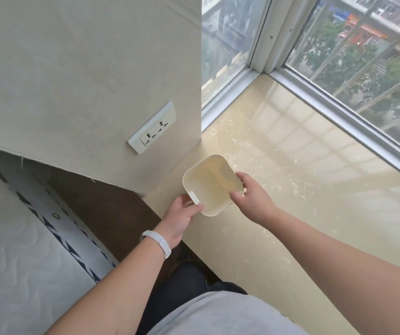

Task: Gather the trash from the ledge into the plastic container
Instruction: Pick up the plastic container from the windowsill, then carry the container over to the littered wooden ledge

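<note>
A cream plastic container with rounded corners and a white tab handle is held over the near left part of the glossy beige ledge. My left hand grips its near corner by the handle. My right hand holds its right rim, thumb inside the edge. The container's inside looks empty. Small pale scraps of trash lie scattered over the ledge, thickest near the wall corner and along the window side.
A beige wall with a white power socket stands left of the ledge. Window frames border the ledge at the back and right. A mattress lies at the lower left.
</note>
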The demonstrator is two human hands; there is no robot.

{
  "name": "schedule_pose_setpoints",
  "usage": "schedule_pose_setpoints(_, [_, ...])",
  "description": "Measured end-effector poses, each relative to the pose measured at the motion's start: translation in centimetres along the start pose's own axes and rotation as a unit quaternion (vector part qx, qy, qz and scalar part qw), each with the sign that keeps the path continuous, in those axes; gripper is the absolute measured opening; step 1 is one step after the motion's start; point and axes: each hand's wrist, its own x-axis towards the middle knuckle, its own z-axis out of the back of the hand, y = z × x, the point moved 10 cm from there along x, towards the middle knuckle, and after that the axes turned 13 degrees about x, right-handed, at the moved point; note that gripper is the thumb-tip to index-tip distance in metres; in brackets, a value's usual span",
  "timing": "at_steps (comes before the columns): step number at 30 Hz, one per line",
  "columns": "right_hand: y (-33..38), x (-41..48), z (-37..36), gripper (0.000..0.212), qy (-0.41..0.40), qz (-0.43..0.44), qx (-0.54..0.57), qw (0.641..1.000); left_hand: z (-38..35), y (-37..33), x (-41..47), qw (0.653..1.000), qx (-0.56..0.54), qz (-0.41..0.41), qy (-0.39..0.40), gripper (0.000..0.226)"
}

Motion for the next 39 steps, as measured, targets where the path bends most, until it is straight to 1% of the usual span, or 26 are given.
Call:
schedule_pose_setpoints(3, [1.0, -1.9, 1.1, 0.047, -0.019, 0.017, 0.026, 0.999, -0.1, -1.7, -1.4, 0.999, 0.038, -0.018, 0.019, 0.038])
schedule_pose_setpoints(5, [1.9, -3.2, 2.0, 0.049, -0.036, 0.026, 0.042, 0.998, 0.0, -2.9, -2.4, 0.998, 0.046, -0.033, 0.024, 0.038])
schedule_pose_setpoints(7, [2.7, -4.5, 2.8, 0.049, -0.048, 0.037, 0.053, 0.997, -0.1, -4.0, -3.3, 0.997, 0.052, -0.044, 0.034, 0.041])
schedule_pose_setpoints(8, [3.1, -5.2, 3.1, 0.047, -0.053, 0.044, 0.06, 0.996, -0.1, -4.5, -3.7, 0.997, 0.05, -0.051, 0.042, 0.041])
schedule_pose_setpoints(11, [3.8, -7.1, 3.7, 0.043, -0.064, 0.056, 0.069, 0.994, -0.1, -5.8, -4.6, 0.996, 0.036, -0.063, 0.057, 0.031])
schedule_pose_setpoints(15, [4.4, -9.7, 4.1, 0.053, -0.099, 0.059, 0.065, 0.991, -0.7, -7.9, -6.4, 0.991, 0.059, -0.071, 0.098, 0.027])
schedule_pose_setpoints(16, [4.6, -10.4, 4.2, 0.054, -0.113, 0.061, 0.071, 0.989, -0.9, -8.6, -6.7, 0.989, 0.069, -0.076, 0.11, 0.027])
schedule_pose_setpoints(18, [4.8, -11.7, 4.7, 0.057, -0.148, 0.061, 0.09, 0.983, -1.5, -10.3, -7.4, 0.982, 0.093, -0.094, 0.138, 0.036])
schedule_pose_setpoints(19, [5.0, -12.5, 5.0, 0.057, -0.167, 0.06, 0.098, 0.979, -2.0, -11.0, -7.7, 0.977, 0.105, -0.103, 0.155, 0.04])
schedule_pose_setpoints(23, [5.6, -16.4, 6.2, 0.058, -0.253, 0.059, 0.119, 0.958, -4.1, -13.2, -9.5, 0.954, 0.138, -0.134, 0.231, 0.036])
schedule_pose_setpoints(26, [5.5, -19.4, 6.7, 0.06, -0.306, 0.053, 0.124, 0.943, -5.6, -13.7, -10.6, 0.936, 0.148, -0.153, 0.279, 0.044])
schedule_pose_setpoints(29, [5.0, -22.8, 6.8, 0.06, -0.367, 0.054, 0.129, 0.92, -7.3, -13.8, -11.8, 0.917, 0.163, -0.159, 0.329, 0.041])
schedule_pose_setpoints(32, [3.9, -26.3, 6.5, 0.06, -0.414, 0.047, 0.142, 0.898, -9.2, -13.4, -13.4, 0.896, 0.184, -0.158, 0.372, 0.047])
schedule_pose_setpoints(35, [3.1, -29.5, 6.4, 0.061, -0.442, 0.044, 0.152, 0.883, -11.0, -12.6, -15.2, 0.88, 0.207, -0.16, 0.398, 0.049])
schedule_pose_setpoints(39, [1.6, -33.0, 6.8, 0.057, -0.477, 0.043, 0.179, 0.86, -13.6, -11.3, -17.4, 0.861, 0.242, -0.165, 0.415, 0.042])
